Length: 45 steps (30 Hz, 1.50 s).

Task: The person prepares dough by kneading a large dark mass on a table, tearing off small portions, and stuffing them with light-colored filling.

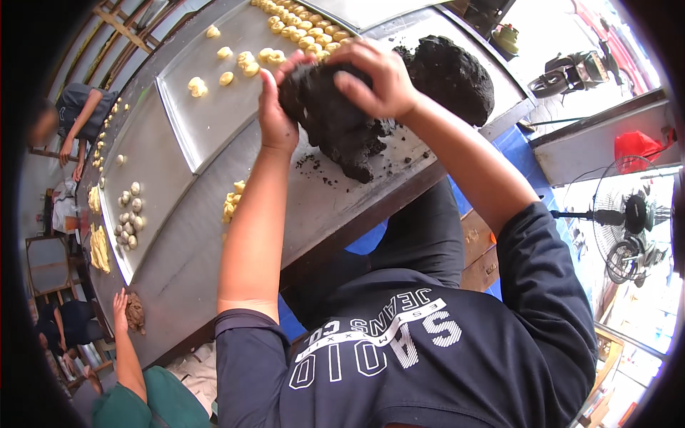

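Dark lump (pixel 332 118) was at near side of metal table (pixel 193 246), gripped from 2 sides — likely to keep crumbly mass whole. Left hand (pixel 277 118), part open, thumb raised, clasped left flank, fingers partly hidden; right hand (pixel 378 78), fingers curved, thumb apart, clamped upper right. Other dark mound (pixel 453 82) lay right — within reach. Yellow balls (pixel 314 32) stood far, rows likely saving space.

Your two hands (pixel 382 82), two black lumps (pixel 457 82).
You also have one brown lump (pixel 135 314), one fan (pixel 635 214), one red bag (pixel 637 151) and two motorbikes (pixel 571 73); the yellow balls (pixel 226 78) crowd too tightly to count.
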Tool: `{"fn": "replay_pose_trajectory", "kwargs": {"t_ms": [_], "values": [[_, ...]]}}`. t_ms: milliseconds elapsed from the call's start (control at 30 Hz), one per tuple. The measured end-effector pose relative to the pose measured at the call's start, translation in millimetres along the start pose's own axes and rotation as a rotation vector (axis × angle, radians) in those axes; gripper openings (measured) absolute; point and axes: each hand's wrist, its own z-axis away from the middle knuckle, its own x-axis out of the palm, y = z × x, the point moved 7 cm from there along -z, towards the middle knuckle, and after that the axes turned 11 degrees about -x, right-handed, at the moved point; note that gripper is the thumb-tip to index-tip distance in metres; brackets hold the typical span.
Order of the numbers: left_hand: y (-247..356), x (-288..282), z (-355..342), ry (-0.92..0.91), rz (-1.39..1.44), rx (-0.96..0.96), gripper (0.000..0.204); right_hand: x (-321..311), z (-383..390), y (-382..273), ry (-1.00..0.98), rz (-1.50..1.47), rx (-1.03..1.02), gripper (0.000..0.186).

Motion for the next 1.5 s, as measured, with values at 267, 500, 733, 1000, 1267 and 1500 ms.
{"fn": "replay_pose_trajectory", "kwargs": {"t_ms": [267,500,733,1000,1267,1500], "values": [[-11,-13,32,0.165,-0.767,0.414,0.027,13,48,-39,-0.160,0.026,0.014,0.025],[24,19,-48,0.180,-1.181,0.097,0.080,20,1,77,-0.232,0.062,0.741,0.043],[-3,37,44,0.139,-1.480,0.108,0.065,49,50,-3,-0.418,0.284,0.481,0.052],[-25,48,61,0.140,-1.522,0.421,0.039,39,89,-35,-0.318,0.275,0.371,0.056],[-49,-3,-41,0.587,-1.551,0.273,0.060,76,68,80,-0.216,0.400,0.327,0.040],[-20,-65,-106,0.019,-1.249,-0.186,0.071,63,34,57,-0.446,0.227,0.131,0.055]]}}
